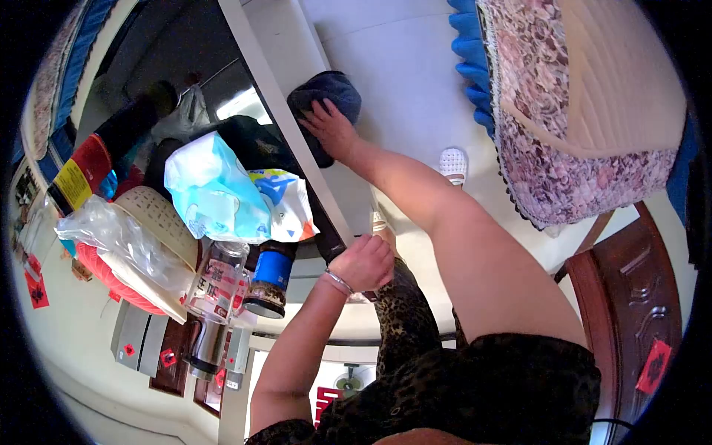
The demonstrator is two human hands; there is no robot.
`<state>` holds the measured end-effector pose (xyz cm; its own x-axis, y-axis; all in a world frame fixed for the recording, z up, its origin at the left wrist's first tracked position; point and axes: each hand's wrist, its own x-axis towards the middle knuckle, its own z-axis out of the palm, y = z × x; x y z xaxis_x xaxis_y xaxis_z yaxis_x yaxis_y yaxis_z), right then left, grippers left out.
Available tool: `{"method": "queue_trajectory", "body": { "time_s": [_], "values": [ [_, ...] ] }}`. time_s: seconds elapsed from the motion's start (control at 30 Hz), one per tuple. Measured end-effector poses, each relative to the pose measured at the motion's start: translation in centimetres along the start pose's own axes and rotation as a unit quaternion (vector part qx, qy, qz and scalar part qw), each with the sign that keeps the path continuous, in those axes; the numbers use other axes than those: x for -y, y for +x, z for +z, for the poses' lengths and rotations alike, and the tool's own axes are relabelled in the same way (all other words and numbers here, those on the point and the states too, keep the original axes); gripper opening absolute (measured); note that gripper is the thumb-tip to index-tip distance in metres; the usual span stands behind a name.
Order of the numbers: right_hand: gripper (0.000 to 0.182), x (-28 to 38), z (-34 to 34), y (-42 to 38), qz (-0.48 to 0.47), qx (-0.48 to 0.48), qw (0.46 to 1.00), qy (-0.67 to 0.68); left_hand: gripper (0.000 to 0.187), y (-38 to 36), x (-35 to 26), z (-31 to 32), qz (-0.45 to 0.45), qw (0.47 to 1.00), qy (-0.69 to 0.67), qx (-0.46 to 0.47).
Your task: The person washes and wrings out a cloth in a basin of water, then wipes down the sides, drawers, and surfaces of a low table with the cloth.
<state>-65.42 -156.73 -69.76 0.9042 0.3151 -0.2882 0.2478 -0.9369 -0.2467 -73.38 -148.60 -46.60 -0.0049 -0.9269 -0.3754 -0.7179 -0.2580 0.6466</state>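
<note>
My right hand [331, 127] reaches far forward and presses on a dark blue cloth [330, 90] that lies bunched against the white ledge [261, 63] of a piece of furniture. My left hand [365, 262], with a thin bracelet on the wrist, is curled into a fist around the dark front edge of the furniture [326, 230], right beside a jar with a blue label [271, 276]. Both arms are bare. My leopard-print clothing fills the bottom of the view.
The top left of the ledge is crowded: a light blue plastic bag [215, 194], a clear bag [122, 237], a red basket [111, 278], a clear bottle [216, 285]. A floral bed cover [552, 141] lies at the right, a white slipper [452, 165] on the pale floor, a brown wooden door [630, 297] at lower right.
</note>
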Motion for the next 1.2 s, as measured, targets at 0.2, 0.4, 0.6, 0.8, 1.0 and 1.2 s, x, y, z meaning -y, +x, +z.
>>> {"method": "queue_trajectory", "body": {
  "time_s": [0.2,0.4,0.6,0.8,1.0,1.2],
  "values": [
    [0.054,-6.9,-3.9,10.2,0.110,-0.083,0.990,-0.032,0.027,-0.1,0.3,-0.2,0.022,1.000,0.007,-0.013],
    [0.046,-6.8,-4.3,10.0,0.122,-0.055,0.991,-0.022,0.026,0.0,0.3,-0.3,0.021,1.000,0.019,0.011],
    [0.037,-7.4,-4.7,11.1,0.112,-0.072,0.991,-0.010,0.031,-0.3,0.2,-0.2,0.020,1.000,0.011,0.013],
    [0.032,-7.0,-4.6,12.2,0.153,-0.072,0.986,-0.010,0.028,-0.2,0.2,-0.3,0.023,1.000,0.006,-0.004],
    [0.033,-8.3,-4.2,12.9,0.140,-0.089,0.986,-0.034,0.027,-0.1,0.3,-0.1,0.029,0.999,0.008,-0.011],
    [0.035,-11.7,-5.2,15.0,0.150,-0.108,0.982,0.049,0.028,-0.2,0.4,-0.5,0.038,0.998,0.027,-0.041]
  ]
}}
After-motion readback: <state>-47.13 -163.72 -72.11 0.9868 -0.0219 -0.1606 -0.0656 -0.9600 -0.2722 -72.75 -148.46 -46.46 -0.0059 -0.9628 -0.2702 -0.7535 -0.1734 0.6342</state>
